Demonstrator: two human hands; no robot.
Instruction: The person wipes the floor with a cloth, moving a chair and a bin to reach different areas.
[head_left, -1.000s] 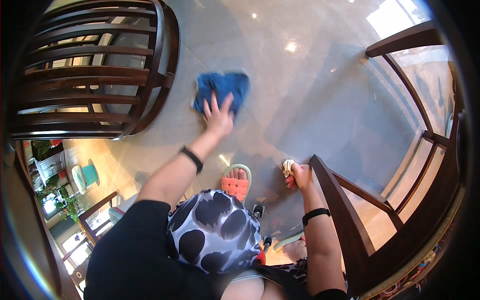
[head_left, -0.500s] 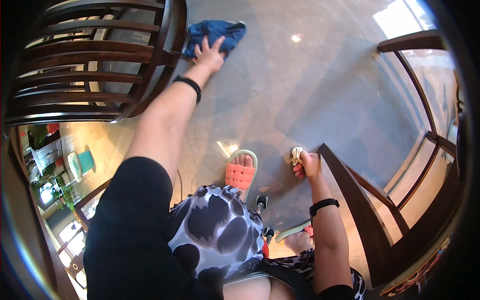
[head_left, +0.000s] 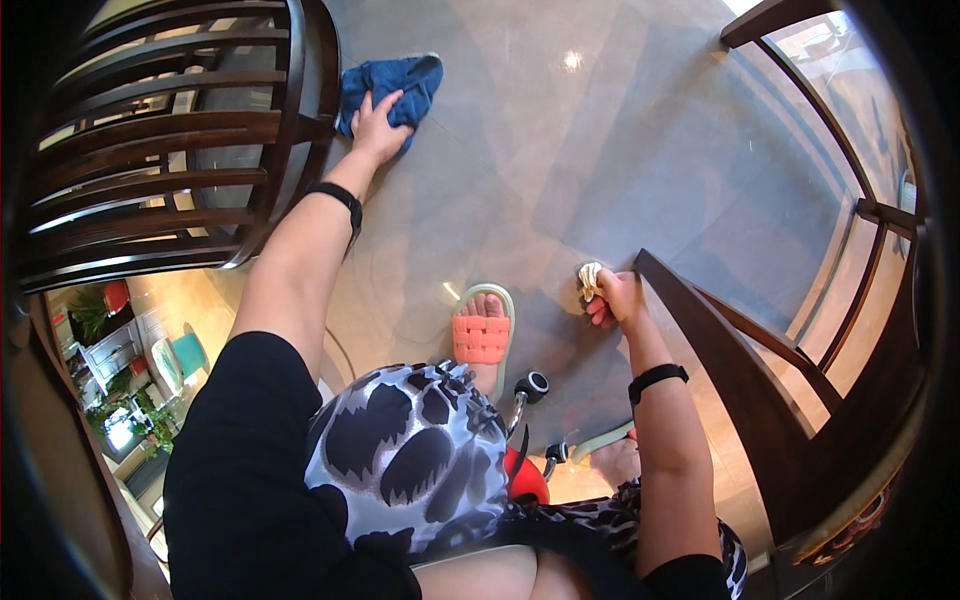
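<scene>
My left hand rests on top of a crumpled blue cloth on the floor at the upper left. Its fingers are apart and press down on the cloth, and the thumb points right. The cloth lies right beside the dark wooden slatted chair. Low over the floor, right of centre, my right hand is closed around a crumpled cream-coloured wad. Its material is unclear, and part of it is hidden in the fist. A dark wooden leg rises next to that hand.
A shiny grey tiled floor spreads between the dark furniture. My foot in a coral slipper stands near the middle. Close by are small chrome-and-black casters and something red under me. A teal stool stands far left.
My left hand and the blue cloth appear further left and slightly lower, along with the chair, as the view has shifted. The right hand still holds the cream wad, slightly higher in the picture.
</scene>
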